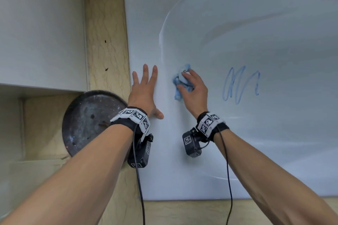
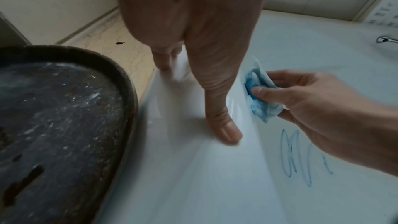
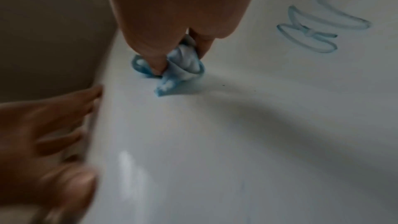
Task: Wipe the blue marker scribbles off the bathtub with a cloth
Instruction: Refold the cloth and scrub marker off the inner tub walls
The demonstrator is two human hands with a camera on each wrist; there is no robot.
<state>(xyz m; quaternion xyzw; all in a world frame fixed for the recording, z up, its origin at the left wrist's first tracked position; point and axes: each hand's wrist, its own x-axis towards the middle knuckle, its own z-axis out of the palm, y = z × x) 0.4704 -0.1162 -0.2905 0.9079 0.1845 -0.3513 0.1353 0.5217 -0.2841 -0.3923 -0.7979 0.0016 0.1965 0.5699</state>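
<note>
A white bathtub (image 1: 237, 142) fills the right of the head view. Blue marker scribbles (image 1: 239, 85) loop across its inner wall; they also show in the left wrist view (image 2: 301, 157) and the right wrist view (image 3: 327, 21). My right hand (image 1: 192, 89) grips a crumpled cloth (image 1: 180, 83), white stained blue, and presses it on the wall just inside the rim, left of the scribbles. The cloth (image 3: 181, 69) bunches between thumb and fingers. My left hand (image 1: 144, 87) lies flat with straight fingers on the tub's rim, beside the cloth (image 2: 258, 94).
A round dark metal lid or pan (image 1: 91, 120) sits on the beige tiled floor (image 1: 106, 42) left of the tub. A pale cabinet (image 1: 40, 27) stands at far left. A chrome tap (image 2: 386, 39) shows at the tub's far end.
</note>
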